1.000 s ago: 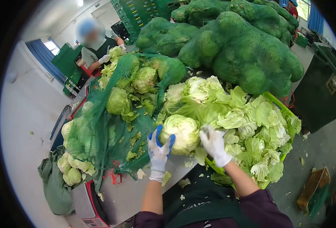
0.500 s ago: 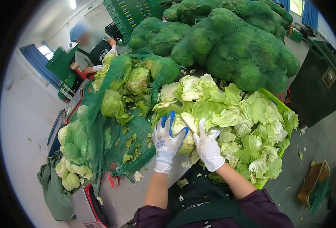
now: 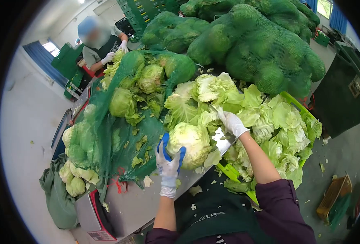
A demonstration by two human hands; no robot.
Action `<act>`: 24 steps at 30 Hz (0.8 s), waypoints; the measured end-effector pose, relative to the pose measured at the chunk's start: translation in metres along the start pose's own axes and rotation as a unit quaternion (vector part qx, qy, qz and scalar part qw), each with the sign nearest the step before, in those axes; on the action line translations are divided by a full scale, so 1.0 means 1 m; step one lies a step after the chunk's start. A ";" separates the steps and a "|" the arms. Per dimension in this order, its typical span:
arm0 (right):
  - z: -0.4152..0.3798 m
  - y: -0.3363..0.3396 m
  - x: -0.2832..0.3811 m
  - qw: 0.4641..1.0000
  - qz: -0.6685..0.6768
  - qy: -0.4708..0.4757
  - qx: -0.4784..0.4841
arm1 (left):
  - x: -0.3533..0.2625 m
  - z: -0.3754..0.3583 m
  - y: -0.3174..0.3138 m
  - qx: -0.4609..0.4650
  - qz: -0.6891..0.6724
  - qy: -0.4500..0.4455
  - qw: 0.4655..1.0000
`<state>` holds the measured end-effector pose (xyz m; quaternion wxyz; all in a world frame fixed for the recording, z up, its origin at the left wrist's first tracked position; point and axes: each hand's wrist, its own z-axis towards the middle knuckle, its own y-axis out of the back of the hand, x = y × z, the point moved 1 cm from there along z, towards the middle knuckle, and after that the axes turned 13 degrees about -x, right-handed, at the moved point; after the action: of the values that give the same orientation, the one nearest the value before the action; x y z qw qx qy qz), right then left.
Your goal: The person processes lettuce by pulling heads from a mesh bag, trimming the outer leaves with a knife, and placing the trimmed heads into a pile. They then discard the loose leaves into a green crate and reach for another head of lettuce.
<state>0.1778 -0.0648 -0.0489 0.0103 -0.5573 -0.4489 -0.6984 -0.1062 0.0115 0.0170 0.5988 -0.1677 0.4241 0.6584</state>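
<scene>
A trimmed pale cabbage rests on the table, with my left hand against its left side, fingers spread and curved around it. My left hand wears a blue and white glove. Up and to the right of the cabbage, my right hand, in a white glove, has its fingers closed on a knife, of which little shows among the leaves. Loose outer leaves lie just beyond the cabbage. Right of my right hand, a green crate is heaped with leaves.
An opened green net with cabbages lies at the left. Full net sacks are piled at the back. A co-worker handles leaves at the upper left. A dark bin stands right, a brown basket on the floor.
My right hand has moved up and right, off the cabbage. The cabbage now shows whole, and my left hand has shifted down and left beside it. The view has shifted slightly.
</scene>
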 end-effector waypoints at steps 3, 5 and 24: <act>-0.038 0.000 0.026 0.993 -0.046 -0.010 -0.113 | -0.019 0.002 0.019 0.031 0.011 0.065 0.997; -0.089 0.005 0.052 0.986 0.044 -0.006 -0.158 | -0.043 0.012 0.024 0.086 0.135 0.004 0.987; -0.044 -0.008 0.006 0.992 -0.081 0.070 -0.068 | 0.006 -0.006 0.002 -0.015 -0.032 0.020 0.999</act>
<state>0.1375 -0.0853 -0.0483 -0.0533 -0.4683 -0.4420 -0.7632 -0.1113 0.0109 0.0102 0.6083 -0.2033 0.4207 0.6416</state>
